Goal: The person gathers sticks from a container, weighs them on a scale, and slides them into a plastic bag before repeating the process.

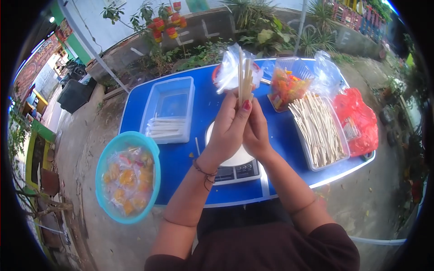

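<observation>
Roughly upright, sticks (244, 81) rise between the two hands, long axis pointing away from the wearer, scale (238, 173) below. Left hand (228, 131) closed round them, thumb across; right hand (256, 131) closed alongside, lower ends hidden, grip share unclear. Spare sticks (318, 131) nearer right hand.

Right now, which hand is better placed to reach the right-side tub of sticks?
Right, probably: the right hand is nearer the tub; the left hand would reach across. Both are at the bundle.
</observation>
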Demonstrator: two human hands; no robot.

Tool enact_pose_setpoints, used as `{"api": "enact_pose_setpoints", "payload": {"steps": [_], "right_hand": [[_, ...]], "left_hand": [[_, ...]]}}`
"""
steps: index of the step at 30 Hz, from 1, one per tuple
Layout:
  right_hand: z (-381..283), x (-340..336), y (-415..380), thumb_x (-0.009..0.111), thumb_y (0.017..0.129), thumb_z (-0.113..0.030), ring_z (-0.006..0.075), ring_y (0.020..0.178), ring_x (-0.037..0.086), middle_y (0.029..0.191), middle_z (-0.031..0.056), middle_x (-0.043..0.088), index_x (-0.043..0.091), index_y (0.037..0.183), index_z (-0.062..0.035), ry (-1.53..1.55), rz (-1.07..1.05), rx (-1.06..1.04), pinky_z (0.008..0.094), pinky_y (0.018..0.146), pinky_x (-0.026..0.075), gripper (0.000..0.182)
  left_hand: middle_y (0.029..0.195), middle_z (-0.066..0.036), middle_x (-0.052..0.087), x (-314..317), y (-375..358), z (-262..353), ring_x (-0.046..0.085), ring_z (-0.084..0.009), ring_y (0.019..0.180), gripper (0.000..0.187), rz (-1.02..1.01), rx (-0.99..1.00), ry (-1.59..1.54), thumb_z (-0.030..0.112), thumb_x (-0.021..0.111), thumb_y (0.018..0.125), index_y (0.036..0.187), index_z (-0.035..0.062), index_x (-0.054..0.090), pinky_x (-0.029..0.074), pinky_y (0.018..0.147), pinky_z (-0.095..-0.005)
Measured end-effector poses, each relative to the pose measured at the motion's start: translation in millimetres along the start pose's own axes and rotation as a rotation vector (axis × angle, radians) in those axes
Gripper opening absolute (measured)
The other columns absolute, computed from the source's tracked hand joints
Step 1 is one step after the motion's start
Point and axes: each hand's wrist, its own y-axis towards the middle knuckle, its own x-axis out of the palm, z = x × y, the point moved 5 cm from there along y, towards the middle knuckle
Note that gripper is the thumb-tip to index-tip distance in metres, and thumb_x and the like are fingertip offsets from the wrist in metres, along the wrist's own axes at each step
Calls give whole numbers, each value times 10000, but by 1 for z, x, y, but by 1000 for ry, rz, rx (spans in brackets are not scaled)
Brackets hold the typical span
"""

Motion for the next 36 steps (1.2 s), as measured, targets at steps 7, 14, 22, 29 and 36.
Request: {"api": "enact_pose_setpoints", "payload": {"steps": [7,14,22,29,36], "right_hand": [[33,8,-25,458,987,-36,182,1128,524,1208,89,530,393,1373,-7,-17,-167,151,319,967,424,393],[52,1,-37,552,872,4,357,976,558,1100,158,585,475,1238,-32,-689,-402,-90,430,819,427,376],[31,-3,-44,625,765,-17,306,922,530,994,101,603,550,1155,-17,-928,-397,-111,398,789,403,397],[0,-19,-27,716,707,-101,295,840,534,918,93,616,602,963,-42,-812,-194,-168,381,750,396,286],[-60,26,-1,755,700,-93,238,789,540,957,55,656,638,1126,-65,-713,-167,-507,357,722,404,443]], "left_hand": [[1395,-140,487,-19,-26,-41,468,-181,1257,321,93,-17,106,158,449,1036,1315,0,456,344,1079,-327],[1396,-133,492,-28,-44,-78,501,-176,1213,268,133,-73,94,166,472,1030,1244,6,492,391,1040,-325],[1355,-143,526,-32,-53,-89,528,-176,1177,253,128,-179,-66,227,436,1046,1141,27,559,428,990,-318],[1108,-72,626,-29,-57,-93,573,-105,975,264,132,-178,-81,237,424,1053,1069,22,577,469,832,-257],[1065,-148,605,-18,-54,-75,598,-211,1009,281,97,-55,198,207,436,1023,1193,-9,494,474,856,-317]]}}
